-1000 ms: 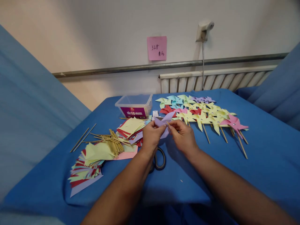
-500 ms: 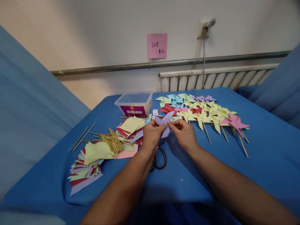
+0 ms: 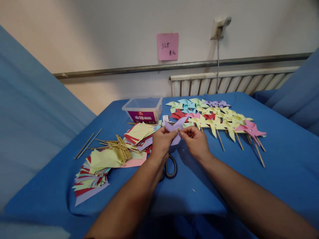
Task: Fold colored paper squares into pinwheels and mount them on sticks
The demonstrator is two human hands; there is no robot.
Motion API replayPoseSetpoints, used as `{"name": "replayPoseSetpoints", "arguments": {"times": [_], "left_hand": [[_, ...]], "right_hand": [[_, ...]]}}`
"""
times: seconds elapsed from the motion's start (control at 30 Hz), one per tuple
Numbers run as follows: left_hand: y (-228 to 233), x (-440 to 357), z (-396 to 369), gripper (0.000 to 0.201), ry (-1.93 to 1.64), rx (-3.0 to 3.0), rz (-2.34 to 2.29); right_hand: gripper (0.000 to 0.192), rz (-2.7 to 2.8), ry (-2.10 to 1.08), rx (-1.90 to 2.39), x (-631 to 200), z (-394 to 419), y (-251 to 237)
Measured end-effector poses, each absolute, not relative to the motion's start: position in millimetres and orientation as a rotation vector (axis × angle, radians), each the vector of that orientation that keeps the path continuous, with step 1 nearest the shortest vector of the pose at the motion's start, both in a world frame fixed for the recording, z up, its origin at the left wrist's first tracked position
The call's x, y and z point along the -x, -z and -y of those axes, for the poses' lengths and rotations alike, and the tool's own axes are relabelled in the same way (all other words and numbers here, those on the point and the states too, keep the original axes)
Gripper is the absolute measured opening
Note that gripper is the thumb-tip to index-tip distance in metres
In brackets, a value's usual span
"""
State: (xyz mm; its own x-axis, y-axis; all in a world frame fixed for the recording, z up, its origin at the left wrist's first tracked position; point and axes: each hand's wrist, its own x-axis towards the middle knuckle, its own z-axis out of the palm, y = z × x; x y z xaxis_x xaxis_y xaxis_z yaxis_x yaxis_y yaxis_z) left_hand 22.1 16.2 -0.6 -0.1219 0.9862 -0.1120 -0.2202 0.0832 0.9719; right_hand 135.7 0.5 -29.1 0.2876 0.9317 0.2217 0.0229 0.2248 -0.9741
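Observation:
Over the middle of the table, my left hand is closed on a purple paper pinwheel, its folded blades standing out above my thumb. My right hand pinches at the pinwheel's centre, where the tan tip of a wooden stick shows; most of the stick is hidden. Below my left wrist lie black-handled scissors, partly covered by the arm. Just behind the pinwheel is a small white box.
Finished pinwheels on sticks spread over the back right. To the left lie stacked coloured paper squares, a pile of wooden sticks and fanned paper pieces. A clear plastic tub stands behind them, near the wall radiator.
Both hands stay almost in place, still holding the purple pinwheel and stick at its centre. The camera view has shifted very slightly; the table items have not moved.

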Motion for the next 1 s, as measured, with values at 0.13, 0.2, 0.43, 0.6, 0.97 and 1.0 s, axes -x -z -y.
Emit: {"name": "replayPoseSetpoints", "arguments": {"times": [0.13, 0.2, 0.43, 0.6, 0.97, 1.0], "left_hand": [[0.7, -21.5, -16.7, 0.037, -1.324, -0.911, -1.176], [0.9, -21.4, -16.9, 0.037, -1.321, -0.913, -1.177], [-0.3, -22.0, -16.2, 0.036, -1.336, -0.911, -1.192], [-0.4, -22.2, -16.1, 0.037, -1.331, -0.891, -1.169], [1.1, -22.1, -17.3, 0.033, -1.342, -0.884, -1.164], [1.4, -22.0, -17.5, 0.033, -1.342, -0.884, -1.166]], "right_hand": [[0.02, 1.091, -0.838, 1.162, -135.9, 0.1, 27.9], [0.019, 1.097, -0.84, 1.164, -136.2, 0.1, 27.7], [0.02, 1.113, -0.81, 1.184, -136.3, 0.2, 27.8], [0.019, 1.115, -0.8, 1.183, -135.8, 0.5, 26.9], [0.018, 1.106, -0.793, 1.176, -134.5, 1.8, 22.5], [0.018, 1.103, -0.797, 1.174, -134.5, 1.9, 22.4]]}}
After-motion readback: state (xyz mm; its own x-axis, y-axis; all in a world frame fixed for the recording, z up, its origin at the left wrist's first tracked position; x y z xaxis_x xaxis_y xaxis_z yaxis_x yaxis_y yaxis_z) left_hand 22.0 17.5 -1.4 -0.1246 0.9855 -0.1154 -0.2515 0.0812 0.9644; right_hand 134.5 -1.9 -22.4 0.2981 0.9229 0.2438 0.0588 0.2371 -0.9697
